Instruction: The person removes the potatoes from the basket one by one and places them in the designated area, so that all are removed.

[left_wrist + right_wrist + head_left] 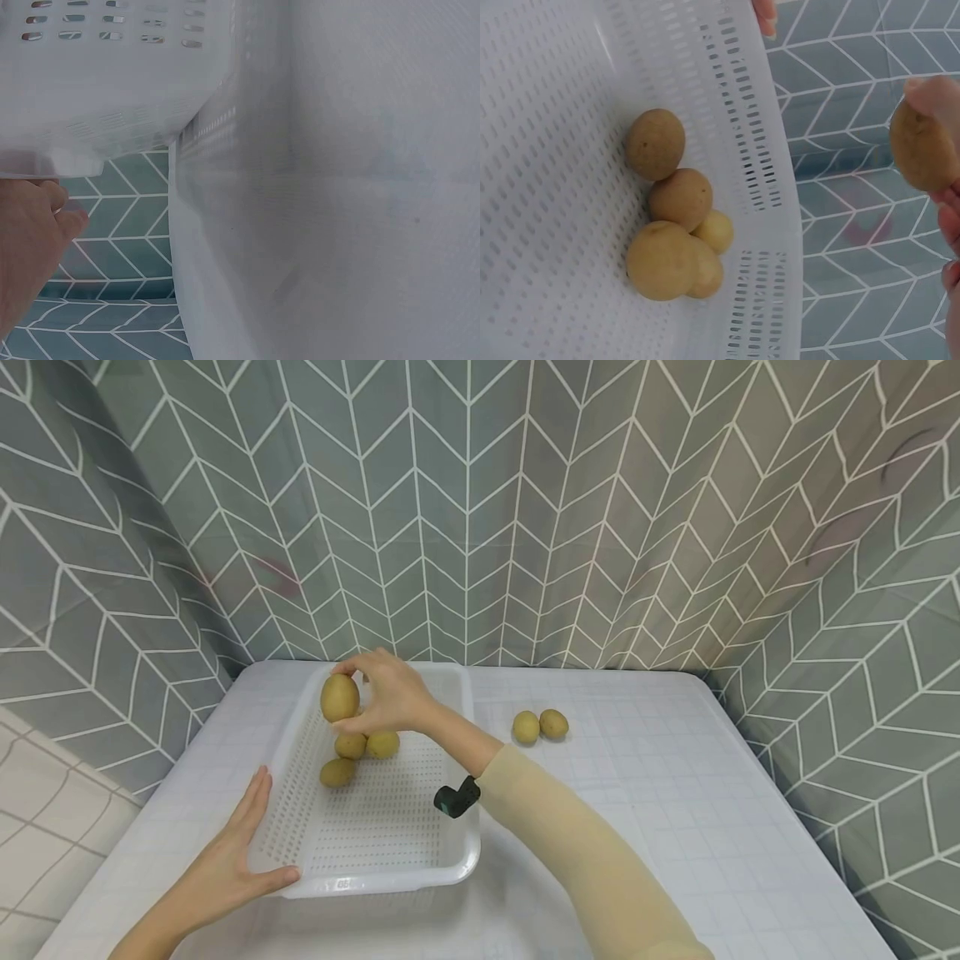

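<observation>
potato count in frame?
7, possibly more hidden. One held in the right hand: the held potato. The basket holds four potatoes, clustered; the head view shows only three. Two loose potatoes lie on the table.

L hand (26,247) cut off by left-wrist pic's edge.
</observation>
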Demonstrator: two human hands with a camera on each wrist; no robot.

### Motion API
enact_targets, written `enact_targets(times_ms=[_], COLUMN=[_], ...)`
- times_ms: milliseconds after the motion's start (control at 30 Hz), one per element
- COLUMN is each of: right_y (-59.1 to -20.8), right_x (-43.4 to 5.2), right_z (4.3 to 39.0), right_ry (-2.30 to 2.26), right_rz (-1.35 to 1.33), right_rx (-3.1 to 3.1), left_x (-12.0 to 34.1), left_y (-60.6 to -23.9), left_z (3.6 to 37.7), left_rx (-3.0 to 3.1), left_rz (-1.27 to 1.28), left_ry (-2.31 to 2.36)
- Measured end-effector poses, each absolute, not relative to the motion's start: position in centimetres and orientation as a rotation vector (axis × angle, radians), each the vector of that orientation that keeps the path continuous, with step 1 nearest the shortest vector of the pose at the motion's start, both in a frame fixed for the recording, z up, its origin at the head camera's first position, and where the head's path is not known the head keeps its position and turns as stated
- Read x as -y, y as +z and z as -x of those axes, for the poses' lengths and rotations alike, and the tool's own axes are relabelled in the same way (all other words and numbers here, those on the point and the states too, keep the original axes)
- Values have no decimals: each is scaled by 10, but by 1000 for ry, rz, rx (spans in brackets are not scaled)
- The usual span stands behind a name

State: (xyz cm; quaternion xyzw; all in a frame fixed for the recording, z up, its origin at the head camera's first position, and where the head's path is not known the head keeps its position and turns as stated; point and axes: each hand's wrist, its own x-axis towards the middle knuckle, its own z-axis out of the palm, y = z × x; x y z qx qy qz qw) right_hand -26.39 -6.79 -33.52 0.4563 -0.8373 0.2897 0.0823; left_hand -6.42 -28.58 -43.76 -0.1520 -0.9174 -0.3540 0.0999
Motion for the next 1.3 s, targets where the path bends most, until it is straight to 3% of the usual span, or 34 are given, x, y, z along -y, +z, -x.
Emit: enact_targets(times_ms=[333, 1300], right_y=[-328, -315], right_x=[63, 14], right_z=[268, 284], right_ry=[1011, 1054], right_rz=[-1461, -1421], right_rx=[2252, 2094], left_x=[284, 285], left_y=[-437, -440], left_z=[65, 64], left_rx=[2717, 2718], left_rz=[452, 429], left_ry=[-1041, -1038])
